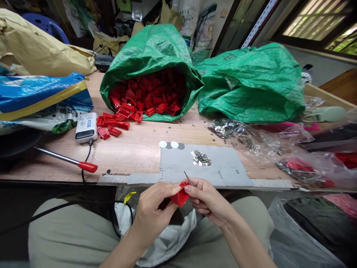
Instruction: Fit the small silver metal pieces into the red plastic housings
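Our L hand [152, 215], fingers pinched on red clip [180, 196] over lap [69, 230], w/ R hand [208, 201] touching clip's right side, pinching thin metal pin [188, 178]; pin axis tilts up-left toward table [134, 156] edge.

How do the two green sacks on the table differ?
The left sack lies open toward the camera, its mouth spilling red plastic parts onto the table; the right sack is folded shut, its contents hidden. The left sack stands rounder and taller; the right sack slumps wider and flatter. Both are crinkled green woven plastic.
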`<state>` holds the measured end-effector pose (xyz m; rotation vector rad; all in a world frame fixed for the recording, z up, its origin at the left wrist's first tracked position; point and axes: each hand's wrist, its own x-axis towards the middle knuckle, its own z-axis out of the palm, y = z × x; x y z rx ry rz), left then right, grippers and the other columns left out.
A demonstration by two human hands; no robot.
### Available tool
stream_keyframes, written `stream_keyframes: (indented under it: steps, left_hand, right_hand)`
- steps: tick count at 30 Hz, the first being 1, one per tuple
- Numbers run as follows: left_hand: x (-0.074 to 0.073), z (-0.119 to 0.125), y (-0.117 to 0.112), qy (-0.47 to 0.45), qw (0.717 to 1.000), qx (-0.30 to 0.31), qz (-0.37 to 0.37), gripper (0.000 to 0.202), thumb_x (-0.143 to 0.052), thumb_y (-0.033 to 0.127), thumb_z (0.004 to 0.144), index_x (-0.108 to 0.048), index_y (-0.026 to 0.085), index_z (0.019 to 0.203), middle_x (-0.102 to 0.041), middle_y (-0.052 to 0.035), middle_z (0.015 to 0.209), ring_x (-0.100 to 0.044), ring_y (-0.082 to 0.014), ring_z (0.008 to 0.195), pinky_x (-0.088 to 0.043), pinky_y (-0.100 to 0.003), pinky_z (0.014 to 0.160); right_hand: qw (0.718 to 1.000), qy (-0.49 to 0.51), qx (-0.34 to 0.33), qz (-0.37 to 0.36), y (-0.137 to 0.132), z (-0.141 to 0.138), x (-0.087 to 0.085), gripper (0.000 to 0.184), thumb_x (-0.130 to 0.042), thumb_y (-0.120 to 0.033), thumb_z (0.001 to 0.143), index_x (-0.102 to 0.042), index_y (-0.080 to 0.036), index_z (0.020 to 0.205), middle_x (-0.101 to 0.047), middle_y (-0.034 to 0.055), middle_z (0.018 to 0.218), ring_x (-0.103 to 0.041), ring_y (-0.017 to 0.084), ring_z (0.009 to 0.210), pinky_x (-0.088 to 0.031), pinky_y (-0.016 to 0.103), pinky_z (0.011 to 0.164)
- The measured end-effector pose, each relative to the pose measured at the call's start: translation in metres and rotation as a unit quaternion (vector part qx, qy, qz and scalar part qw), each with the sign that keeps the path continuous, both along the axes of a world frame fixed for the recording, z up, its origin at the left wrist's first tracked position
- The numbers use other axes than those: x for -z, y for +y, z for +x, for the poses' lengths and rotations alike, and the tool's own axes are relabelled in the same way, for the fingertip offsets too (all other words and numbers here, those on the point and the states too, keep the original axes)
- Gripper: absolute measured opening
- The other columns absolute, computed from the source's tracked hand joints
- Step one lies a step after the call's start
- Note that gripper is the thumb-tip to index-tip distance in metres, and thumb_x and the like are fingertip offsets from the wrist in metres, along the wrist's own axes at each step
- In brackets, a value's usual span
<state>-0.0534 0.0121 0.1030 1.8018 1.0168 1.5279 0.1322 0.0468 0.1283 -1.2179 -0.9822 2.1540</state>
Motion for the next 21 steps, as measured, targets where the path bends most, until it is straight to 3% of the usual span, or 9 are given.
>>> stream_keyframes:
  steps: [4, 6, 7, 8, 10, 11, 13, 17, 21]
  left_hand:
    - [0.005, -0.001, 0.003, -0.053, 0.994, 0.003, -0.095, 0.027, -0.074, 0.010, 0.082, -0.071, 0.025, 0.104, -0.078, -0.0009, 0.097, -0.075, -0.0154, 0.087, -0.062, -0.024, 0.080]
    - [0.009, -0.003, 0.009, -0.057, 0.990, -0.010, -0.131, 0.022, -0.074, 0.015, 0.083, -0.072, 0.023, 0.103, -0.078, -0.0009, 0.095, -0.075, -0.0155, 0.086, -0.062, -0.024, 0.079]
    - [0.011, -0.004, 0.013, -0.048, 0.989, -0.021, -0.137, 0.020, -0.073, 0.017, 0.084, -0.072, 0.023, 0.103, -0.077, -0.0016, 0.096, -0.075, -0.0161, 0.087, -0.062, -0.025, 0.080]
    - [0.012, -0.006, 0.018, -0.029, 0.990, -0.034, -0.134, 0.020, -0.072, 0.017, 0.085, -0.071, 0.023, 0.105, -0.077, -0.0023, 0.098, -0.074, -0.0169, 0.090, -0.061, -0.027, 0.082]
    - [0.015, -0.011, 0.027, 0.030, 0.992, -0.052, -0.112, 0.023, -0.067, 0.016, 0.088, -0.070, 0.023, 0.110, -0.076, -0.0038, 0.105, -0.072, -0.0189, 0.097, -0.060, -0.031, 0.088]
    - [0.017, -0.013, 0.032, 0.061, 0.992, -0.054, -0.098, 0.025, -0.065, 0.015, 0.089, -0.069, 0.024, 0.112, -0.075, -0.0043, 0.108, -0.071, -0.0198, 0.100, -0.058, -0.033, 0.090]
    - [0.020, -0.017, 0.038, 0.102, 0.990, -0.052, -0.082, 0.029, -0.063, 0.013, 0.090, -0.067, 0.025, 0.116, -0.074, -0.0048, 0.111, -0.070, -0.0208, 0.103, -0.057, -0.035, 0.091]
    - [0.024, -0.018, 0.043, 0.105, 0.990, -0.057, -0.081, 0.028, -0.065, 0.017, 0.090, -0.066, 0.024, 0.117, -0.075, -0.0048, 0.111, -0.071, -0.0206, 0.101, -0.057, -0.033, 0.089]
    - [0.025, -0.018, 0.044, 0.091, 0.991, -0.056, -0.083, 0.027, -0.068, 0.020, 0.090, -0.067, 0.023, 0.117, -0.075, -0.0051, 0.112, -0.072, -0.0206, 0.101, -0.057, -0.034, 0.090]
  right_hand:
    - [0.999, 0.038, -0.014, -0.031, -0.004, -0.001, 0.009, 0.051, -0.076, -0.064, 0.074, -0.057, -0.018, 0.085, -0.023, -0.0141, 0.052, -0.005, 0.002, 0.043, -0.005, 0.017, 0.038]
    - [0.996, -0.066, 0.012, 0.065, 0.004, 0.000, 0.011, 0.049, -0.071, -0.065, 0.078, -0.060, -0.018, 0.089, -0.031, -0.0109, 0.054, -0.012, 0.004, 0.042, -0.012, 0.018, 0.038]
    - [0.977, -0.148, 0.038, 0.150, 0.012, 0.003, 0.010, 0.046, -0.070, -0.062, 0.080, -0.063, -0.018, 0.091, -0.037, -0.0084, 0.056, -0.021, 0.005, 0.043, -0.018, 0.020, 0.039]
    - [0.936, -0.238, 0.067, 0.250, 0.022, 0.007, 0.010, 0.040, -0.069, -0.057, 0.083, -0.066, -0.018, 0.093, -0.044, -0.0051, 0.058, -0.031, 0.008, 0.045, -0.025, 0.021, 0.042]
    - [0.800, -0.396, 0.099, 0.440, 0.046, 0.018, 0.007, 0.025, -0.065, -0.042, 0.088, -0.069, -0.019, 0.094, -0.058, 0.0020, 0.070, -0.051, 0.015, 0.060, -0.038, 0.026, 0.054]
    - [0.735, -0.448, 0.075, 0.503, 0.060, 0.024, 0.005, 0.019, -0.061, -0.035, 0.091, -0.070, -0.019, 0.094, -0.063, 0.0054, 0.080, -0.056, 0.017, 0.067, -0.041, 0.028, 0.060]
    - [0.647, -0.510, -0.028, 0.566, 0.085, 0.035, 0.000, 0.019, -0.053, -0.026, 0.094, -0.071, -0.019, 0.095, -0.067, 0.0085, 0.095, -0.061, 0.019, 0.073, -0.041, 0.029, 0.063]
    - [0.547, -0.559, -0.219, 0.584, 0.119, 0.042, -0.009, 0.018, -0.054, -0.017, 0.092, -0.072, -0.020, 0.090, -0.067, 0.0077, 0.098, -0.061, 0.017, 0.070, -0.035, 0.028, 0.060]
    - [0.519, -0.560, -0.290, 0.576, 0.137, 0.039, -0.016, 0.015, -0.058, -0.015, 0.090, -0.070, -0.019, 0.082, -0.068, 0.0062, 0.091, -0.061, 0.017, 0.072, -0.033, 0.028, 0.060]
